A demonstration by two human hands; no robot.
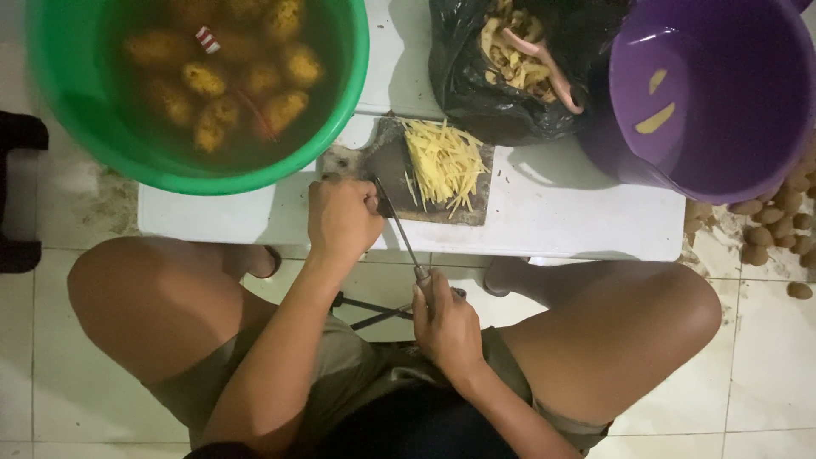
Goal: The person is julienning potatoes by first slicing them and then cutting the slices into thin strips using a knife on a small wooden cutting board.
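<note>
My right hand (445,323) grips the handle of a knife (398,228) whose blade runs up onto a dark cutting board (387,161). My left hand (342,217) rests closed at the board's near left edge, pressing on something hidden under the fingers beside the blade. A pile of thin yellow potato strips (444,161) lies on the board to the right of the blade.
The board sits on a low white table (552,212). A green tub (197,85) of water with peeled potatoes stands at the back left. A black bag of peelings (510,59) and a purple bucket (714,93) stand at the back right. Unpeeled potatoes (773,221) lie on the floor.
</note>
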